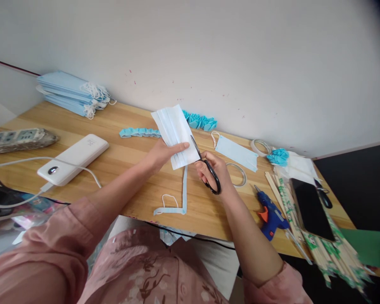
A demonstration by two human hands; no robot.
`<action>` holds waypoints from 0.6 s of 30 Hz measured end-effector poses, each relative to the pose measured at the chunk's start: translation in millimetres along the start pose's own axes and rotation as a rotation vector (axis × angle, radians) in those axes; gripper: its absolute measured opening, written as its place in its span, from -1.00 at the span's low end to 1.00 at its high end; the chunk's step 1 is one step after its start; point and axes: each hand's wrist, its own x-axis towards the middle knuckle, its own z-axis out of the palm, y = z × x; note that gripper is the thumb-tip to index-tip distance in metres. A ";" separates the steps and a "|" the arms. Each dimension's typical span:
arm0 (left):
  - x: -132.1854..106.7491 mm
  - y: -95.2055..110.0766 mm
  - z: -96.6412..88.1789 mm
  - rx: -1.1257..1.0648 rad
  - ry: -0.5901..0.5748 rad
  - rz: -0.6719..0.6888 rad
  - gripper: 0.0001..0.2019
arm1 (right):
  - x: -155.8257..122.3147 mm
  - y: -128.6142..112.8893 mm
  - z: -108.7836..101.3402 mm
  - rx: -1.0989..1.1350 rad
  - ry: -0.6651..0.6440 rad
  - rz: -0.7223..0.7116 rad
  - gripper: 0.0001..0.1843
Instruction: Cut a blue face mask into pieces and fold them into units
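Note:
My left hand (163,153) pinches a pale blue face mask (175,134) and holds it tilted above the wooden table (123,162). My right hand (214,172) grips black-handled scissors (206,168), whose blades sit at the mask's right edge. A cut strip with an ear loop (179,198) hangs down from the mask onto the table.
A stack of masks (71,93) lies at the back left. A white power bank (73,158) with a cable and a power strip (19,139) sit left. Gathered blue pieces (200,121), another mask (237,153), tape rolls (260,147), a blue glue gun (271,214), a phone (313,208) and wooden sticks (323,247) lie right.

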 end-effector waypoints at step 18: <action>5.1 -2.4 -5.0 0.002 0.013 0.008 -0.49 | 1.6 3.7 -0.2 -0.005 0.036 0.037 -0.53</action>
